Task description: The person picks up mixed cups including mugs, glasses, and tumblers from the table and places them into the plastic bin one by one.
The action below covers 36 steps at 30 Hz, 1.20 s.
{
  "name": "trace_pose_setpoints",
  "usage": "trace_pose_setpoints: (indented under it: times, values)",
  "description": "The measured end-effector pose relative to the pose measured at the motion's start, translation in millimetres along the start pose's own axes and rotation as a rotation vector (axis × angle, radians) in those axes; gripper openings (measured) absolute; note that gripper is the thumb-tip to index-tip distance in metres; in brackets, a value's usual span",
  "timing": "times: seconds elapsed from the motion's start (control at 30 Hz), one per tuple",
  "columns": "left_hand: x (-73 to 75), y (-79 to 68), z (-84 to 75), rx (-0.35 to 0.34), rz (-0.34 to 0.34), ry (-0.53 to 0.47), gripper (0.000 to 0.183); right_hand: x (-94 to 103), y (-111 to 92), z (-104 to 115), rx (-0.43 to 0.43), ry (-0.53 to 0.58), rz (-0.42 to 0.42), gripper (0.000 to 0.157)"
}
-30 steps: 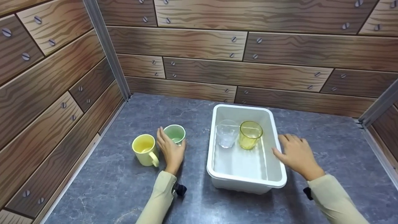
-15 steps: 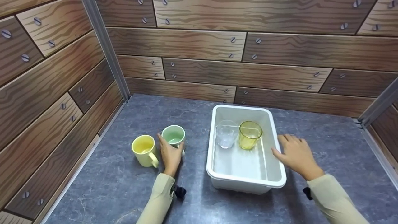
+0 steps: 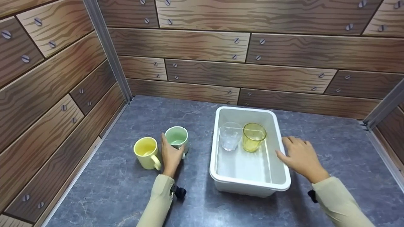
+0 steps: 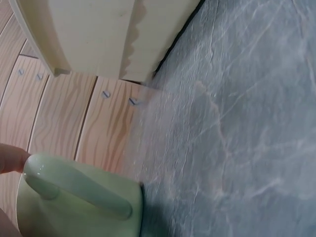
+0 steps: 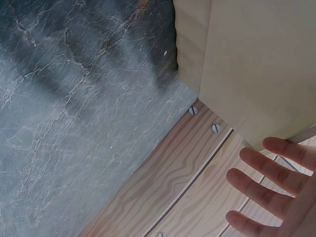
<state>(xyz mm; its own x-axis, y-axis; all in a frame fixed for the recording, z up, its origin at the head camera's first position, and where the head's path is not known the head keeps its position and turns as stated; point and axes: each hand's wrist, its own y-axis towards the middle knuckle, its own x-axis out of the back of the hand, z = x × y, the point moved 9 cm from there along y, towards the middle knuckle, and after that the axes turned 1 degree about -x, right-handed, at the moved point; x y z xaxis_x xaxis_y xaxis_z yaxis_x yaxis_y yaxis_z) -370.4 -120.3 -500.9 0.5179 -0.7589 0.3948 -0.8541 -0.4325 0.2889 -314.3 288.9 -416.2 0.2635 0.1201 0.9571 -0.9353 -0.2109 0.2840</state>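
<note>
My left hand (image 3: 171,156) is at a light green mug (image 3: 176,136) standing on the grey table, its fingers along the left side and its thumb by the handle. In the left wrist view, a fingertip (image 4: 12,159) touches the top of the green mug's handle (image 4: 81,185); most of the hand is out of that view. A yellow mug (image 3: 146,153) stands just left of the hand. My right hand (image 3: 300,156), fingers spread, rests against the right side of a white plastic tub (image 3: 249,181). Its fingers (image 5: 261,195) show extended in the right wrist view.
Inside the tub stand a clear glass (image 3: 229,138) and a yellow see-through glass (image 3: 253,138), side by side toward the back. Wood-patterned walls (image 3: 202,69) enclose the table (image 3: 110,176) at the back and sides.
The left hand has drawn slightly nearer and lower around the green mug, which shifted a little; its handle now shows below the thumb. The right hand and tub stay put.
</note>
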Motion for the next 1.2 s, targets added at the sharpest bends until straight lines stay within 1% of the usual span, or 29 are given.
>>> trace_pose_setpoints:
  times: [0.2,0.33,0.4,0.47,0.6,0.7,0.83,0.93,1.0,1.1,1.2]
  values:
    - [-5.5,6.5,6.1,0.009,0.056,-0.022,0.094,-0.2,1,0,0.002,0.003,-0.007,0.052]
    - [-5.1,3.7,5.3,0.004,0.051,-0.054,0.095,-1.2,0,0,0.004,0.002,-0.011,0.052]
    - [-2.9,-0.9,3.8,-0.001,0.028,-0.072,0.094,-2.2,0,0,0.004,0.005,-0.009,0.051]
    - [0.7,-6.9,3.1,0.002,-0.011,-0.081,0.092,-2.7,0,0,0.002,0.01,-0.008,0.051]
    - [6.7,-18.3,5.9,0.028,-0.089,-0.099,0.087,-2.1,0,0,-0.002,0.014,-0.005,0.051]
    - [8.9,-24.4,8.8,0.051,-0.117,-0.162,0.082,-1.1,1,0,-0.003,0.012,-0.004,0.052]
    - [11.0,-28.7,13.1,0.079,-0.14,-0.312,0.071,-1.1,0,-1,-0.004,0.011,0.002,0.053]
    - [11.6,-30.1,18.8,0.122,-0.161,-0.424,0.056,-1.4,0,-1,-0.004,0.008,0.004,0.053]
    - [10.7,-30.8,23.4,0.155,-0.169,-0.474,0.045,-1.5,0,-1,-0.005,0.009,0.004,0.053]
    - [9.4,-31.8,26.6,0.173,-0.161,-0.481,0.03,-1.7,0,-1,-0.005,0.013,0.005,0.053]
    - [7.8,-33.5,27.8,0.171,-0.145,-0.429,0.02,-1.8,0,-1,-0.004,0.018,0.004,0.052]
